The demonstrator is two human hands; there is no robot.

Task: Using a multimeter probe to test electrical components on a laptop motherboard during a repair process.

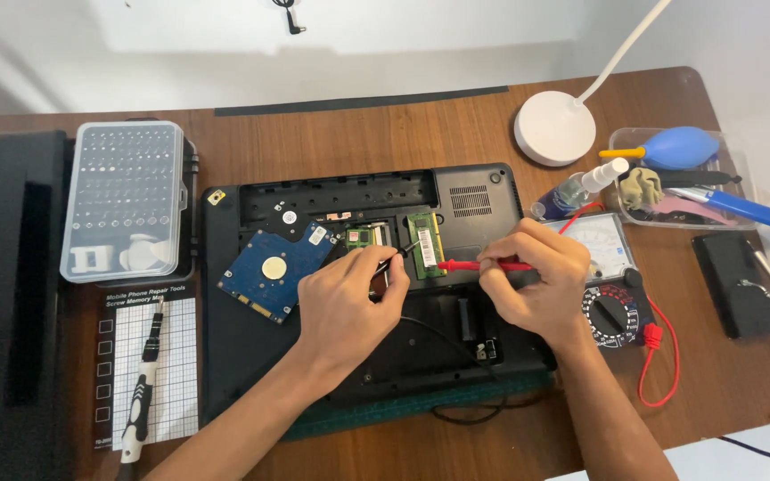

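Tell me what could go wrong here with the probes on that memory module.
The red probe in the right hand and the black probe in the left hand meet close together on the green memory module; a slip might bridge contacts. The loose hard drive by the left hand could get knocked.

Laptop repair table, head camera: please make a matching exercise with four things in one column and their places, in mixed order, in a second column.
Things:
1. red probe
2. blue hard drive
3. clear bit case
4. white lamp base

Places:
A. far side of the table, right of centre
B. left of the open laptop, on the table
C. in the right hand, tip at the green memory module
D. lying on the laptop, left of the left hand

Pairs: 1-C, 2-D, 3-B, 4-A
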